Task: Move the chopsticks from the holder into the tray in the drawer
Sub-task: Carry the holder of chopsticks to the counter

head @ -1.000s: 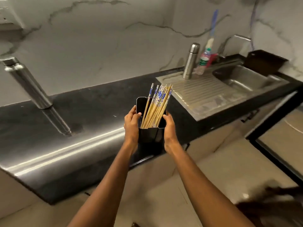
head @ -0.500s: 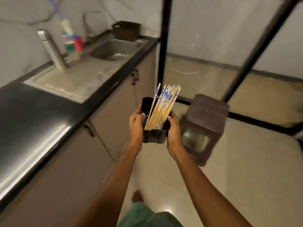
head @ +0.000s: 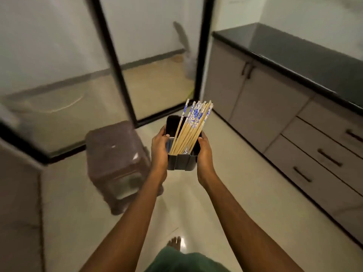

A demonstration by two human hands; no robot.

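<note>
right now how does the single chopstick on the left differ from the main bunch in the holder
The single chopstick leans apart at the left, with a gap; the main bunch is packed together, leaning right. The single chopstick's tip stands slightly higher than the bunch's. Both are pale wood with blue-and-white patterned tops, and both sit in the black holder gripped by the left hand and right hand.

Both arms extended forward; left hand [head: 160, 149], right hand [head: 205, 154] clasped inward, palms facing.

**Dim room, smeared edges**

Soft, greenish indoor light, fairly dim. The stool [head: 115, 165] and black door frame [head: 115, 61] are streaked with motion blur; the chopsticks [head: 191, 126] stay sharp. A small glare spot shines on the floor [head: 182, 241]. Straight lines bow outward towards the corners.
</note>
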